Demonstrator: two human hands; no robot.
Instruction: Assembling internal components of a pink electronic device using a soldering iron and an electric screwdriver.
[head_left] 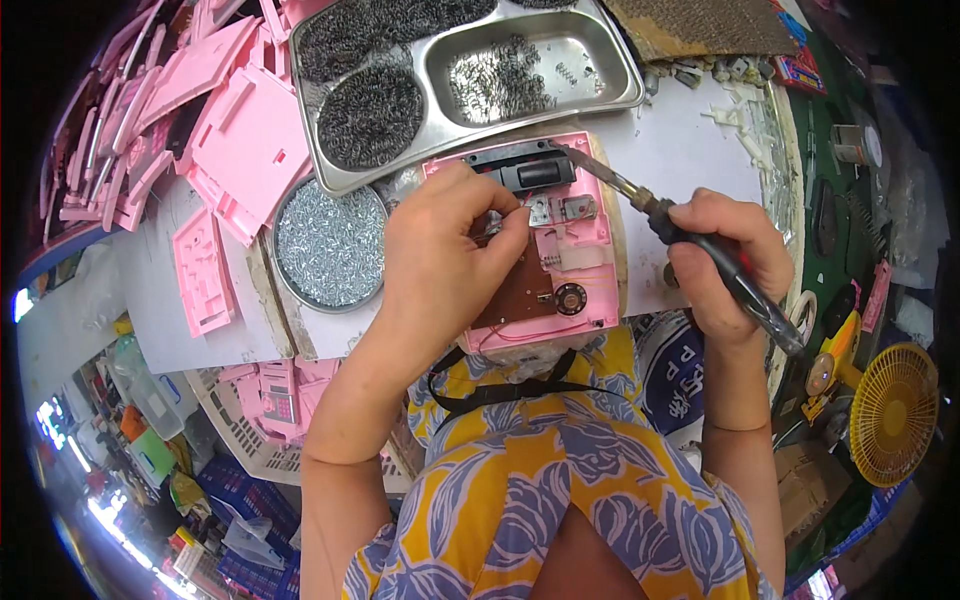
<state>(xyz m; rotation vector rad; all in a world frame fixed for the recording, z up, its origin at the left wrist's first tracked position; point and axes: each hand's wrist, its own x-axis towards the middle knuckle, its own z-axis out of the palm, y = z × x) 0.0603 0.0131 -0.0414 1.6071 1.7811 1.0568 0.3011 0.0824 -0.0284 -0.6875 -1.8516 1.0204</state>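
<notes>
An open pink plastic casing lies in front of me. Inside are a brown circuit board, a small round black part, thin red wires, and a black plastic part along the far edge. Over the casing's left half, my left hand has thumb and forefinger pinched beside a small metal plate; what they hold, if anything, is hidden. My right hand is closed round the black handle of a soldering iron. Its dark tip reaches to the casing's far edge, by the black part.
A steel compartment tray with dark springs stands beyond the casing. To its near left is a round tin of small screws. Pink panels are piled at far left. A basket of pink parts and a yellow fan flank me.
</notes>
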